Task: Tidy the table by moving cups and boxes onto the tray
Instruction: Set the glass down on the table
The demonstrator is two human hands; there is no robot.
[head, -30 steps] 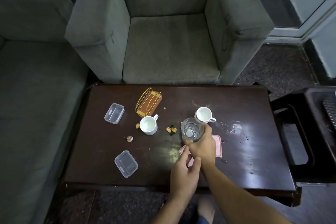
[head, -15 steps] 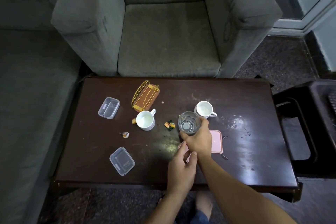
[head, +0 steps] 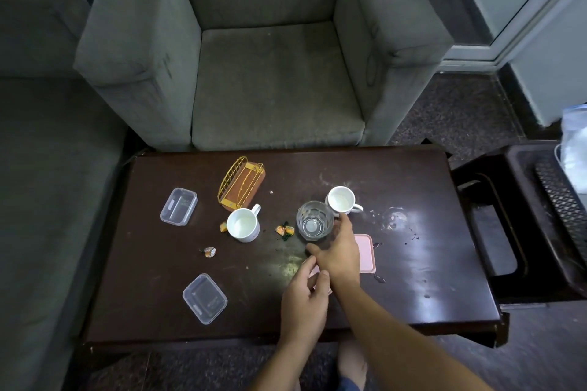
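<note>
Gripping the clear glass tumbler (head: 315, 225) from its right side, the right hand (head: 338, 252) holds it just beyond the flat pink plastic tray (head: 366, 252) and beside a white ceramic cup (head: 340, 199) on the dark wooden table (head: 413, 263). The left hand (head: 303, 301) pinches the tray's near corner. A second white mug (head: 243, 225) and two clear lidded plastic boxes, one far (head: 178, 206), one near (head: 205, 298), lie leftward; their label strips are unreadable.

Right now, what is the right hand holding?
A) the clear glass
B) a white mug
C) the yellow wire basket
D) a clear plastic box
A: the right hand curls its fingers round the side of the glass.
</note>
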